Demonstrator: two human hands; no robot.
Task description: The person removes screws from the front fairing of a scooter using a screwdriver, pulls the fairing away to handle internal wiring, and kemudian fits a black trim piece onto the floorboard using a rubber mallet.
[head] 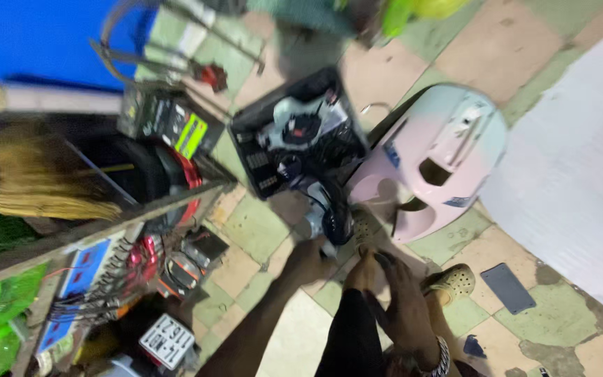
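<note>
Low in the frame's middle, the left hand [306, 260] reaches for a dark power tool [331, 216] beside the pale pink scooter body panel [435, 157], its grip blurred beyond telling, while the right hand [403, 300] rests open-fingered near a beige clog [453, 281]; a hurried grab could tip the open black tool case [294, 136].

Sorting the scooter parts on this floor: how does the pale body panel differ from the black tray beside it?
The pale body panel is pink and light blue; the black tray is dark. The panel is rounded and domed, the tray flat and boxy. The panel shows open cut-outs; the tray holds mixed parts. Both lie on the tiled floor, ahead of the person's hands.
</note>
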